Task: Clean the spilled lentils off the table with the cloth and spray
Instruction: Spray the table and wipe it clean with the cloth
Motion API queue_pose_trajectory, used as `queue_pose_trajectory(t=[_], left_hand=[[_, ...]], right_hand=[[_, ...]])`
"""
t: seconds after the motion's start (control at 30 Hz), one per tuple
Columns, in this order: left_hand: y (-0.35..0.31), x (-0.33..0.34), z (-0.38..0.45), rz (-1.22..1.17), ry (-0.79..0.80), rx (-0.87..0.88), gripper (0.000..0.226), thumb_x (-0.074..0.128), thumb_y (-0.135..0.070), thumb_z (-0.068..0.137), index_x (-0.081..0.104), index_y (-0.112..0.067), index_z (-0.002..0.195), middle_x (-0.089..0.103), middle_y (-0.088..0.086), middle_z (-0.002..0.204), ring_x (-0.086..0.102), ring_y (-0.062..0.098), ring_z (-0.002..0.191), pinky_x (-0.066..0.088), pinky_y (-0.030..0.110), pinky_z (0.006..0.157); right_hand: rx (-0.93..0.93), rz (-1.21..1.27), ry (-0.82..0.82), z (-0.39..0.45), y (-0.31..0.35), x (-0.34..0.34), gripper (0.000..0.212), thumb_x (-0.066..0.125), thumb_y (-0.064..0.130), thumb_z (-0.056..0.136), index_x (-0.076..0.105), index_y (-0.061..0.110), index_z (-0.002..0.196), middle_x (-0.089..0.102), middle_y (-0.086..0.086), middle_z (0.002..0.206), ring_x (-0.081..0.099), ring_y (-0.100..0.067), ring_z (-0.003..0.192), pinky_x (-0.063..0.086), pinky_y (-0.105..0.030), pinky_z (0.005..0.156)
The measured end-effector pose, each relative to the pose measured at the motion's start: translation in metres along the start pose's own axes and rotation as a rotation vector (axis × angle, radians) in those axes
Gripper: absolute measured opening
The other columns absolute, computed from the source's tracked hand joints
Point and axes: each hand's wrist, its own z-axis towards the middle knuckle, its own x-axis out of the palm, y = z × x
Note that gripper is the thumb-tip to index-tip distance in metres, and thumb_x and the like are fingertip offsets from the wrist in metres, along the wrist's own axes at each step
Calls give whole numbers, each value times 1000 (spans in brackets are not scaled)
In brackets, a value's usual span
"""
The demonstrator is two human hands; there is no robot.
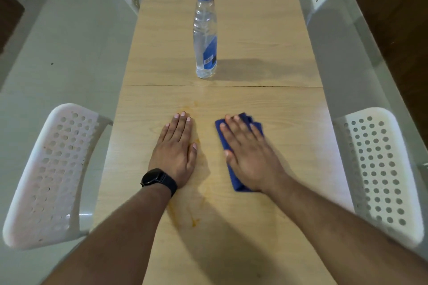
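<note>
Right hand [251,157] flat, fingers straight, pressing folded dark-blue cloth [234,169] onto light wood tabletop [289,146]. Yellow-orange lentil smear [193,215] lies left of cloth, long axis near-to-far, beside flat, empty left hand [177,152]. Clear blue-trigger spray bottle [205,37] upright, far centre.

**Soft indoor light, wide-angle bend at the edges**

You work under even, medium-bright indoor light. The desk [243,30] takes a pale sheen near its seam in the middle, but you get no hard glare. The spray bottle [205,37] throws a soft shadow to the right across the wood, so the main light comes from your left. Your forearms lay a broad, dim shadow on the near part of the desk. The upper right corner is dark. The centre is sharp: wood grain and the bottle label are clear. At the borders the lens bends straight lines, and the white chairs [48,176] at the sides look stretched and slightly blurred.
</note>
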Motion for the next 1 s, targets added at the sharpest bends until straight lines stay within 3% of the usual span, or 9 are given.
queue_pose_trajectory(t=[0.13,0.27,0.47,0.6,0.8,0.9,1.0], left_hand=[[5,3,1,-9,-10,7,68,20,-41,105,10,-14,167,2,2,174,-6,15,161,5,39,131],[5,3,4,-19,-15,-1,71,22,-36,101,13,-12,166,6,5,174,-1,18,161,6,39,131],[9,-5,-5,-9,36,-4,78,13,-39,93,14,-9,166,8,8,174,2,21,161,3,38,131],[20,-11,-28,-13,75,49,73,11,-43,100,7,-14,167,0,4,175,-5,18,161,-2,37,130],[47,-16,-94,-25,85,67,72,9,-52,103,2,-19,167,-8,-2,174,-14,13,159,-4,36,130],[51,-12,-108,-18,66,80,71,12,-52,105,4,-18,167,-6,0,174,-13,14,160,-3,37,130],[54,-9,-113,-10,54,85,70,17,-51,106,8,-18,167,-2,1,174,-9,15,160,1,39,131]], right_hand=[[209,17,-59,76,-4,-1,68,27,44,106,18,15,167,13,-5,175,9,-23,161,19,-51,128],[210,30,-76,105,33,6,69,27,44,106,14,16,167,8,-4,176,5,-22,162,15,-50,129],[81,51,-9,-22,100,12,68,26,41,108,3,18,168,-6,1,176,-11,-16,161,11,-47,130],[49,-2,30,-102,83,14,69,32,40,109,1,22,168,-8,3,176,-11,-15,161,12,-46,130],[373,16,-52,-42,85,13,69,24,44,105,13,18,168,6,-1,176,3,-20,162,18,-49,128],[315,28,-70,-28,123,22,70,25,45,104,11,18,168,3,-1,176,0,-20,162,15,-49,129],[177,44,-38,-69,164,30,69,27,42,107,6,18,168,-2,0,176,-7,-17,162,12,-47,130]])
